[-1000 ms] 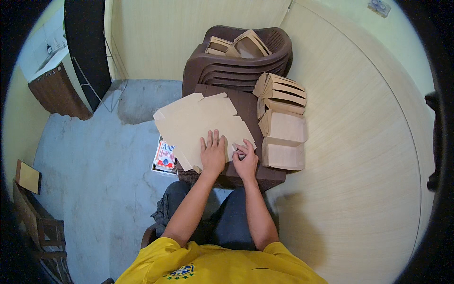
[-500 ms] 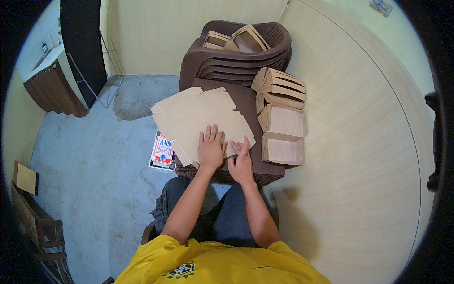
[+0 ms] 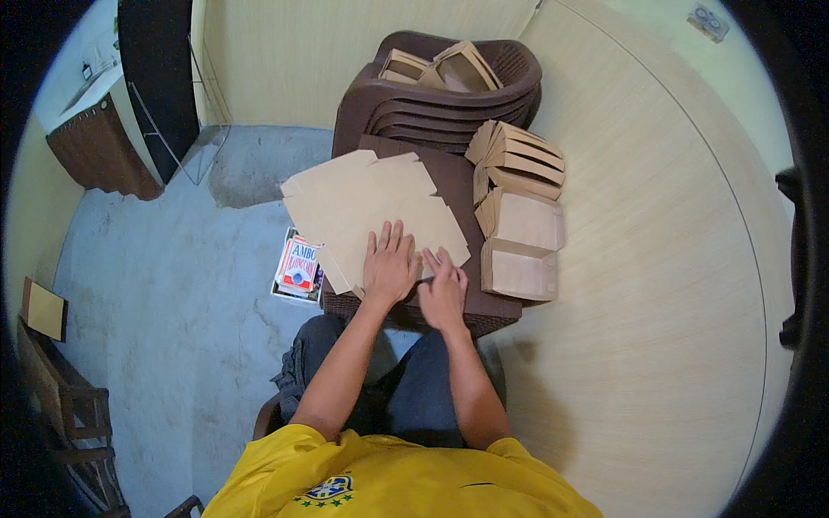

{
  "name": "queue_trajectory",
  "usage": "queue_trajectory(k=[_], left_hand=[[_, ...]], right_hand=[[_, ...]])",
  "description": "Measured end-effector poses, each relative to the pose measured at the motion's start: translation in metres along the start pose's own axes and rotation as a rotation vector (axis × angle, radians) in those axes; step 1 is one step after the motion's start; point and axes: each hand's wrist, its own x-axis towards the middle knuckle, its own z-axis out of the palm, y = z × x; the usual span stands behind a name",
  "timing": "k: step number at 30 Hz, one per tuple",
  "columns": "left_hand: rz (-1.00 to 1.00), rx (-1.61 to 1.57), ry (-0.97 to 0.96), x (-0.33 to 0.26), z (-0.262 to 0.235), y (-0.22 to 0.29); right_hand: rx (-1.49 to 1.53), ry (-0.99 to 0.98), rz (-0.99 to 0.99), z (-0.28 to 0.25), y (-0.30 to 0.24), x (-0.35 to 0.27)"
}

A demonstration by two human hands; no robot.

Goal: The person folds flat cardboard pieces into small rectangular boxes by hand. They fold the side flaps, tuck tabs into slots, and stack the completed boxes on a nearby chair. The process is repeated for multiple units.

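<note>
The flat, die-cut sheets of tan cardboard (image 3: 371,207) lie stacked on the dark brown woven bench (image 3: 449,177), directly ahead of the seated person. The left hand (image 3: 390,266) rests palm down on the near edge of the top sheet, fingers spread and pointing away from the body. The right hand (image 3: 444,289) sits just beside it at the stack's near right corner, fingers curled onto the cardboard; whether it pinches an edge cannot be told. The stack's long axis runs from near right to far left, extending away from both hands. The left hand covers more of the sheet. Folded tan cardboard boxes (image 3: 520,226) stand to the right, apart from the hands.
</note>
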Motion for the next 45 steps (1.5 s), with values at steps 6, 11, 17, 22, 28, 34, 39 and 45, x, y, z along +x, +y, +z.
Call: queue_trajectory(k=[6, 11, 17, 22, 28, 34, 39, 45], left_hand=[[0.064, -0.308, -0.014, 0.005, -0.018, -0.019], [0.110, -0.298, 0.048, -0.002, -0.026, -0.021], [0.093, -0.162, -0.005, -0.007, -0.022, -0.021], [0.102, -0.112, 0.012, -0.005, -0.008, -0.020], [0.037, -0.182, 0.049, 0.000, -0.004, -0.018], [0.061, -0.129, 0.018, 0.002, -0.013, -0.020], [0.049, -0.143, 0.047, 0.003, -0.020, -0.021], [0.132, -0.126, 0.009, 0.004, -0.022, -0.034]], right_hand=[[0.203, 0.280, 0.091, -0.002, 0.013, 0.026], [-0.002, 0.121, 0.284, 0.000, -0.023, 0.036], [0.004, -0.039, 0.586, -0.010, -0.047, 0.066], [0.213, -0.117, 0.570, -0.004, -0.039, 0.079], [0.114, -0.051, 0.262, 0.020, -0.042, 0.044], [0.024, -0.029, 0.115, 0.019, -0.044, 0.019], [0.026, -0.240, 0.115, -0.014, -0.043, 0.006], [-0.371, -0.160, 0.063, -0.005, -0.065, -0.001]])
